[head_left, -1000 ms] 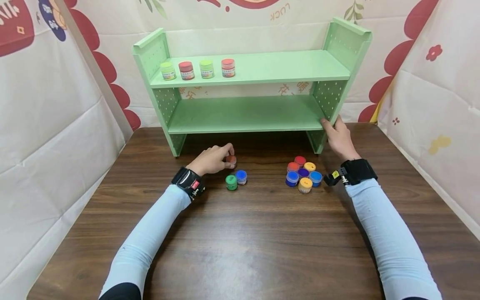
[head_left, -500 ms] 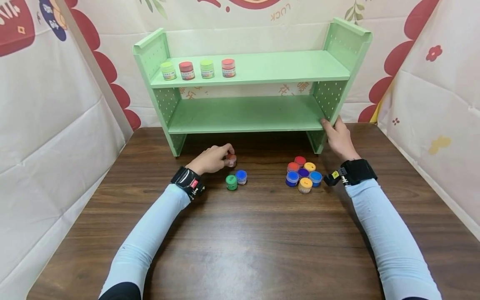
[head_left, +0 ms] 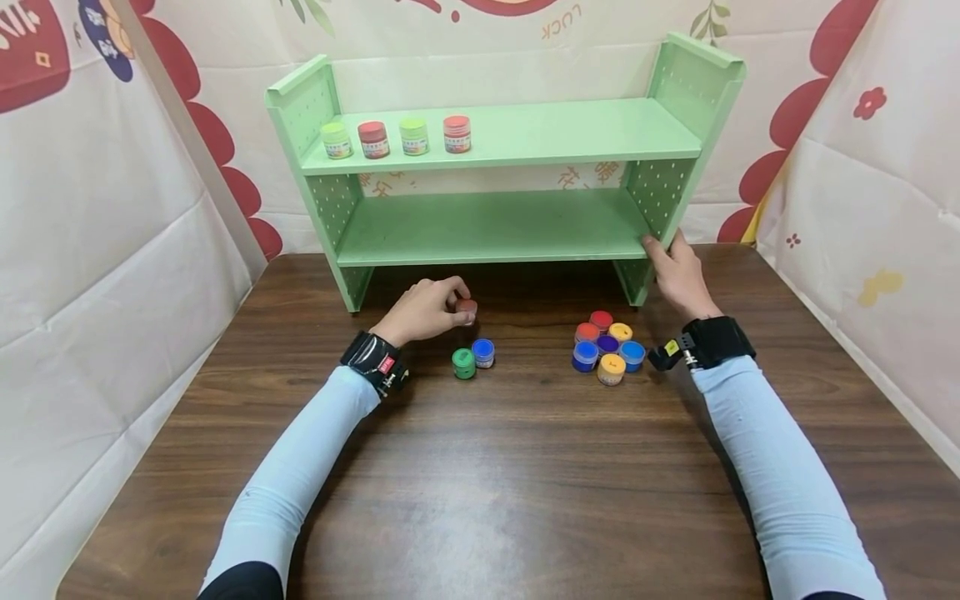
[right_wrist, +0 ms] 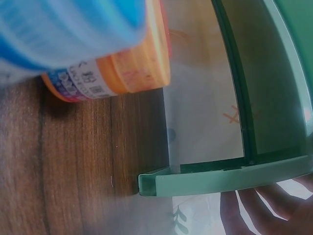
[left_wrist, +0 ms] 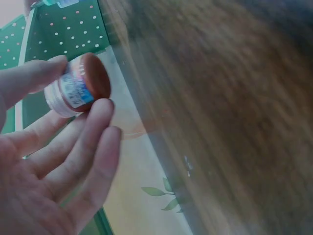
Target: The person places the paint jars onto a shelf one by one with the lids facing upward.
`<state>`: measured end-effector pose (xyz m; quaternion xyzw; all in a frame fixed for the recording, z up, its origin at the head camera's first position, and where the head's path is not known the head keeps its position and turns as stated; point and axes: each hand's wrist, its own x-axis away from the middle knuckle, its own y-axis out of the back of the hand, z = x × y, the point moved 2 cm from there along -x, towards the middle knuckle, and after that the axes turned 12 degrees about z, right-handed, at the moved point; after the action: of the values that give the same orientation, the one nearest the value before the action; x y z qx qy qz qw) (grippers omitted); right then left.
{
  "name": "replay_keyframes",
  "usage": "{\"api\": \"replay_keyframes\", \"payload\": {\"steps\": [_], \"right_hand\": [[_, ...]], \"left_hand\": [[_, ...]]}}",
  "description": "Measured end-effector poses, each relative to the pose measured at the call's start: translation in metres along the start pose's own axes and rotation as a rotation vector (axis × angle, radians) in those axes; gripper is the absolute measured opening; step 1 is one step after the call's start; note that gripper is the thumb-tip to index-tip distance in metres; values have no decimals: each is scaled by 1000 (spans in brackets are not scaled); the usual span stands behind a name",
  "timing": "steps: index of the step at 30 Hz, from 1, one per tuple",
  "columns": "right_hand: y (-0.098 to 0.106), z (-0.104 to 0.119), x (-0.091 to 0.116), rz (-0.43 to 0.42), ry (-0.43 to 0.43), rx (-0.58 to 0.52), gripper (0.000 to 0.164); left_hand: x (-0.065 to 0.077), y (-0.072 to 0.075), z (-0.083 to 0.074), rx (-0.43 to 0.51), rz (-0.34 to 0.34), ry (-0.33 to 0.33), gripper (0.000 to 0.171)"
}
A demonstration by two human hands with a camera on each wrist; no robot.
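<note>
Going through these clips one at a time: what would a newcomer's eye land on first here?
Probably the pale green two-tier shelf at the back of the table, with four red and light-green jars lined up toward the left of its upper tier. Next, the left-hand grip holding a brown-lidded jar near the shelf's front, while the right-hand grip clasps its right side. A colourful cluster of jars sits right of centre.

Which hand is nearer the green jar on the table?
Left. The left hand is just beyond the green jar; the right hand is farther off, at the shelf's right side.
</note>
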<state>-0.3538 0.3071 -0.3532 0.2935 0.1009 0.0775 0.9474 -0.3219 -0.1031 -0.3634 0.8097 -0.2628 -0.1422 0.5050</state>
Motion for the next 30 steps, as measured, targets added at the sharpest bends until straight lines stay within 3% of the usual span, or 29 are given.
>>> {"api": "replay_keyframes", "payload": {"steps": [7, 18, 30], "right_hand": [[-1, 1, -2, 6, -1, 0, 70], [-1, -1, -2, 15, 12, -8, 68], [1, -1, -2, -1, 7, 4, 69]], "left_hand": [[2, 8, -3, 6, -94, -12, 38], [9, 24, -16, -37, -189, -47, 35], [12, 40, -27, -15, -283, -83, 34]]}}
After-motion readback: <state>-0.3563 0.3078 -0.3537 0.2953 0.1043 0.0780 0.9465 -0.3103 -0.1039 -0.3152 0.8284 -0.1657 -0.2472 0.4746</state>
